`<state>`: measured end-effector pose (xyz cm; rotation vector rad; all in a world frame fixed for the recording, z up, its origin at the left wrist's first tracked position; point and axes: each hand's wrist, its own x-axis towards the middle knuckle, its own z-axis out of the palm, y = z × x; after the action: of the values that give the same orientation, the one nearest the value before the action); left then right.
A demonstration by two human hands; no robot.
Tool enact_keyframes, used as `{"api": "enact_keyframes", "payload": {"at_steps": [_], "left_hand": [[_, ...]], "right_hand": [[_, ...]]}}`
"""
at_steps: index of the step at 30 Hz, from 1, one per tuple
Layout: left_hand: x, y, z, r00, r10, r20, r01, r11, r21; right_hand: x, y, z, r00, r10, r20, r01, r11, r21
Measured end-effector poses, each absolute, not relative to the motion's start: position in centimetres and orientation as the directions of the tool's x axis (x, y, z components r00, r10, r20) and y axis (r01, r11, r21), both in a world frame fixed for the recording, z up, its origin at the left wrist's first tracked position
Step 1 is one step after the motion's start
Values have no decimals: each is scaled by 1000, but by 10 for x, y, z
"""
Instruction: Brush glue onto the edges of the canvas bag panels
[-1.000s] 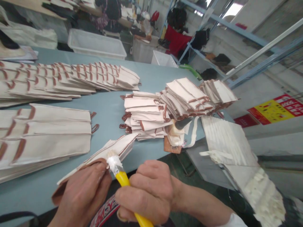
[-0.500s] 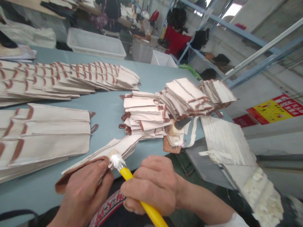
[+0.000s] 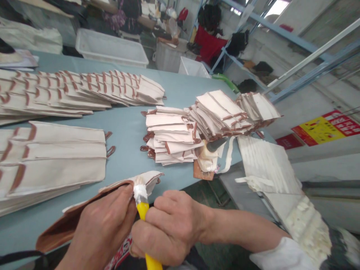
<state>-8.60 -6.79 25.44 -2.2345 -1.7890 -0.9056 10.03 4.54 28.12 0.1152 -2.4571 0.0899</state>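
The left hand [image 3: 105, 217] pinches the piece [image 3: 63, 227], which lies at the near edge of the surface [image 3: 126, 140], nearer than the stack [image 3: 170, 133]. The right hand [image 3: 170, 227] is clenched round the brush [image 3: 143, 210], its whitened bristles against the piece.

Two hands: left hand [image 3: 102, 217] at 8 o'clock, right hand [image 3: 174, 227] at 6. One brush [image 3: 143, 210], 7. One cloth piece [image 3: 69, 220], 8. Two cloth rows [image 3: 67, 148], 9 and 10. Three cloth stacks [image 3: 170, 137], centre to 2. Two white bins [image 3: 112, 56], 11 and 12.
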Motion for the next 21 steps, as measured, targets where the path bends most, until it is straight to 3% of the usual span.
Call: {"api": "enact_keyframes", "payload": {"at_steps": [3,5,7,10,14,16,18,21], "left_hand": [[-87,-73,249,17,863,505,908,-225,354],[-86,-76,243,-52,870,490,884,-188,428],[-85,-78,238,-82,871,485,864,-181,469],[-83,-77,234,-89,852,517,867,-190,461],[-82,-74,233,-60,805,591,877,-240,416],[-82,-75,233,-98,779,619,881,-221,418],[-83,-76,232,-128,764,632,892,-189,410],[-86,-80,231,-122,770,627,901,-180,395]], "right_hand": [[104,49,276,-618,109,779,-149,956,-252],[107,51,274,-565,260,783,-135,907,-399],[108,52,273,-522,322,790,-137,882,-450],[109,50,273,-545,299,784,-144,887,-438],[108,49,277,-620,110,777,-129,963,-239],[108,50,282,-596,64,800,-184,959,-214],[108,52,289,-548,175,818,-230,909,-348],[110,54,292,-435,443,784,-211,796,-567]]}}
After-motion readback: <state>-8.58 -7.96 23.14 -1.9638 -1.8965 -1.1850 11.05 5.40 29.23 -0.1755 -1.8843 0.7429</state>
